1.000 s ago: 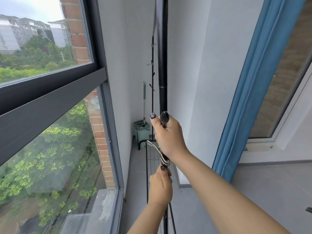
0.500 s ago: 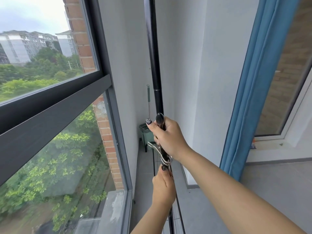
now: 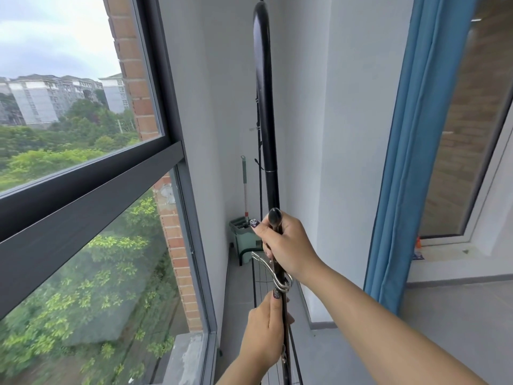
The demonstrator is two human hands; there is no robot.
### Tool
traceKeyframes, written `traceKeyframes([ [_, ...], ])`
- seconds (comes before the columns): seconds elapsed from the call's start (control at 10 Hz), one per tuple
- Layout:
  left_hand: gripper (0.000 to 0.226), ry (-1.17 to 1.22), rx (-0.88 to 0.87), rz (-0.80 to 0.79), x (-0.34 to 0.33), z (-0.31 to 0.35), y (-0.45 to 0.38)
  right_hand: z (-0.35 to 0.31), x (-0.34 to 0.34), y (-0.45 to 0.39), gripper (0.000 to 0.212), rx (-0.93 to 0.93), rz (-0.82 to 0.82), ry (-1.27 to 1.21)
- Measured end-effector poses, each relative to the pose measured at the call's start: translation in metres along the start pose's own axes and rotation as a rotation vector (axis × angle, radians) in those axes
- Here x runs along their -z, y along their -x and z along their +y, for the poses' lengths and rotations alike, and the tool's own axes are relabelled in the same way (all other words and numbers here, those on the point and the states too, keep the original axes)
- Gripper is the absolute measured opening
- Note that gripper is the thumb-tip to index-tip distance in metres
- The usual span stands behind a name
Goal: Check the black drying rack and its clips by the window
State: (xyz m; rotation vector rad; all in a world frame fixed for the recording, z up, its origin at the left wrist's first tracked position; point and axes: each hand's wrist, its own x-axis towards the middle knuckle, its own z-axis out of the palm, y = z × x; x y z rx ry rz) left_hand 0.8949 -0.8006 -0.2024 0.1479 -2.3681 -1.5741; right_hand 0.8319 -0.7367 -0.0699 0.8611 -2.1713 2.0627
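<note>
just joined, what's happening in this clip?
A person stands by the window handling the black drying rack. The right hand grips its upright pole, and the left hand holds the pole lower down, thumb at a metal clip fixed between the two hands. A green mop bucket sits in the far corner.
</note>
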Motion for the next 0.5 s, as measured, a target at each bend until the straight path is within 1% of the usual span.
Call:
traceKeyframes([
  [0.1, 0.052, -0.066, -0.046, 0.023, 0.008, 0.01, 0.008, -0.004, 0.006, 0.004, 0.03, -0.012, -0.012, 0.026],
  [0.2, 0.029, -0.117, -0.087, 0.07, 0.016, 0.013, 0.014, -0.007, 0.011, 0.007, 0.021, -0.027, 0.012, 0.103],
  [0.3, 0.041, -0.096, -0.112, 0.128, 0.027, 0.026, 0.018, -0.01, 0.016, 0.012, 0.017, -0.038, 0.04, 0.188],
  [0.4, 0.058, -0.051, -0.194, 0.186, 0.039, 0.051, 0.022, -0.019, 0.02, 0.019, 0.015, -0.05, 0.084, 0.256],
  [0.5, 0.065, -0.043, -0.204, 0.156, 0.043, 0.081, 0.026, -0.028, 0.029, 0.029, 0.019, -0.062, 0.124, 0.338],
])
